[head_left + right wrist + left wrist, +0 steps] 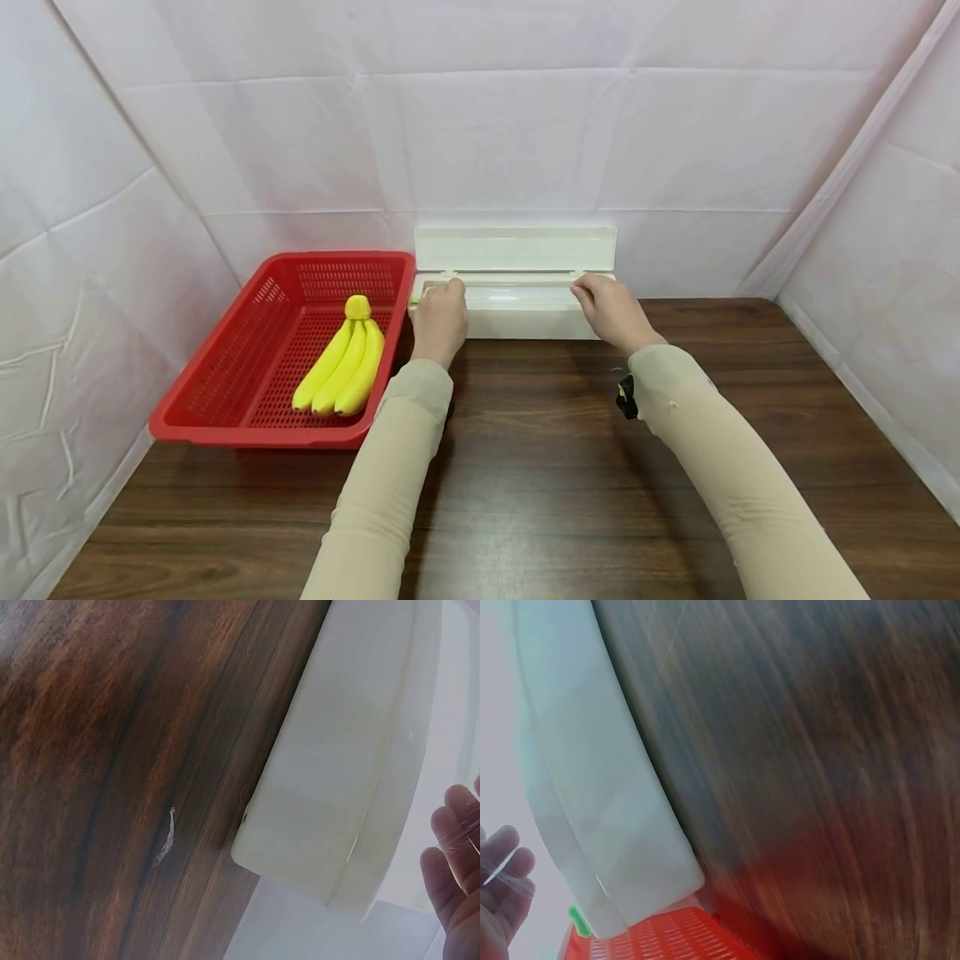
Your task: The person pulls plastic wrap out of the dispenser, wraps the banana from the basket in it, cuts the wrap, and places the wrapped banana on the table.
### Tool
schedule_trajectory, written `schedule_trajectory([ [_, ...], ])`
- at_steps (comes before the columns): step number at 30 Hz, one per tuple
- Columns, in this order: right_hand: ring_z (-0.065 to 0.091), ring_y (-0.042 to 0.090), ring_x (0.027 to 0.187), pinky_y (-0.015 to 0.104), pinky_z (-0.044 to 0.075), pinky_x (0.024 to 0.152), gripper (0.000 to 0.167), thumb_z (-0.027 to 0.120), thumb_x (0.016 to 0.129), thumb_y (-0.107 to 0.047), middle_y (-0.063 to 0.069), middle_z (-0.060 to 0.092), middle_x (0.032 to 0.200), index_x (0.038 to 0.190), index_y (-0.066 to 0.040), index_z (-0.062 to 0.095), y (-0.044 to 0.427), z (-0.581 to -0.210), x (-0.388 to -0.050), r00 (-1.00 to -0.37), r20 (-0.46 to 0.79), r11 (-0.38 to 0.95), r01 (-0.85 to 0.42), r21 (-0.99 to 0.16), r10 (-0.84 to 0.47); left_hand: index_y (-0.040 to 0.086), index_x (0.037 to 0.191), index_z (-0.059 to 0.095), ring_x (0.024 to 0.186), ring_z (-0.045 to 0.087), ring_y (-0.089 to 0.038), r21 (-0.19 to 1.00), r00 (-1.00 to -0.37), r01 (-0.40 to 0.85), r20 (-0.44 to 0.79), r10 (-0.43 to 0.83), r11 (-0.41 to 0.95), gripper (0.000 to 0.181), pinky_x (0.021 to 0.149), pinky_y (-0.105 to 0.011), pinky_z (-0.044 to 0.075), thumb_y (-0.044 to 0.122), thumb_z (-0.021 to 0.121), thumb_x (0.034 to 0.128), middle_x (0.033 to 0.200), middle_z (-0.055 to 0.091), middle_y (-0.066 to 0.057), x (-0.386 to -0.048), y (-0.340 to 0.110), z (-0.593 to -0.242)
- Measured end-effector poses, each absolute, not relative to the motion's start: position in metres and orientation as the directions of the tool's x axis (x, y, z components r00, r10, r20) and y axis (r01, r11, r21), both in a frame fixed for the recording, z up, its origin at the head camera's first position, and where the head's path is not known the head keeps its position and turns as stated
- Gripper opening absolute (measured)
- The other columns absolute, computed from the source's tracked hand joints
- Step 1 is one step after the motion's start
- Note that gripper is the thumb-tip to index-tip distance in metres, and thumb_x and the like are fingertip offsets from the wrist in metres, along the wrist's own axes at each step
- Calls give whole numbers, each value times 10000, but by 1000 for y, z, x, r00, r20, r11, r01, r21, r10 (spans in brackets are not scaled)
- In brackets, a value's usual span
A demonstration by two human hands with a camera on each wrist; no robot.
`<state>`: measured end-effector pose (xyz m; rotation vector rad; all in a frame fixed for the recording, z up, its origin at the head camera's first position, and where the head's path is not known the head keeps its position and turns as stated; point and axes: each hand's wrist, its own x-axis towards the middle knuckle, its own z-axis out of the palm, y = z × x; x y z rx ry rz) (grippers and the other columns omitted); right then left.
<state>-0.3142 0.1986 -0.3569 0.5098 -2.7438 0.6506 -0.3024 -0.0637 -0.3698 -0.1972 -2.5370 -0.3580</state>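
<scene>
A long white cling film dispenser (525, 325) stands against the back cloth, its lid (515, 250) raised. My left hand (441, 317) is over the box's left end, fingers curled; a clear strip of cling film (508, 876) crosses them in the left wrist view. Over the opposite end, my right hand (611, 312) pinches with thumb and fingers, and transparent film (459, 837) shows at its fingers in the right wrist view. Between the hands, the film is too clear to trace its full extent. A green piece (579, 921) sits at the box's left end.
Left of the dispenser, close beside it, a red plastic basket (262, 435) holds a bunch of yellow bananas (348, 367). White cloth walls (495, 150) enclose the dark wooden table (525, 467) at the back and both sides.
</scene>
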Motion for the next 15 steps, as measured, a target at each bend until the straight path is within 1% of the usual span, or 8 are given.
schedule_trajectory([
  [2,595,284,856,443,455,761,316,414,1015,-253,145,643,1037,1100,-29,620,198,-357,-313,-897,348,833,-401,-382,-272,45,894,590,743,635,-319,214,-830,209,554,57,954,116,610,-436,523,49,482,936,790,653,-141,-302,-63,-370],
  [4,590,302,928,456,452,802,309,423,1012,-246,153,639,1065,1093,-25,624,198,-357,-312,-893,359,830,-406,-384,-271,41,886,590,735,632,-319,214,-830,202,555,51,956,121,613,-430,522,50,481,936,780,650,-145,-302,-62,-371],
  [7,560,326,1043,471,438,862,292,441,1006,-235,168,621,1128,1077,-21,626,197,-358,-311,-889,374,827,-408,-387,-263,36,864,592,724,628,-326,218,-827,192,561,38,957,127,591,-436,513,44,483,930,765,646,-153,-301,-61,-371],
  [9,542,330,1080,473,431,875,286,443,1005,-236,172,609,1155,1074,-22,622,197,-358,-310,-890,377,826,-405,-391,-257,37,856,589,719,629,-326,223,-827,185,562,29,957,123,572,-445,504,43,487,925,762,645,-155,-300,-60,-371],
  [11,562,316,1007,462,437,837,292,432,1009,-243,167,616,1119,1087,-28,613,197,-359,-309,-893,372,827,-400,-395,-254,38,851,588,719,631,-327,230,-826,178,563,19,957,115,561,-452,497,40,494,918,763,644,-154,-299,-59,-371],
  [15,548,263,767,415,429,721,316,405,1017,-273,127,638,962,1120,-50,603,198,-362,-307,-897,364,830,-392,-397,-249,40,846,588,723,636,-327,235,-826,170,563,9,957,107,561,-459,493,39,504,912,766,646,-151,-296,-58,-369],
])
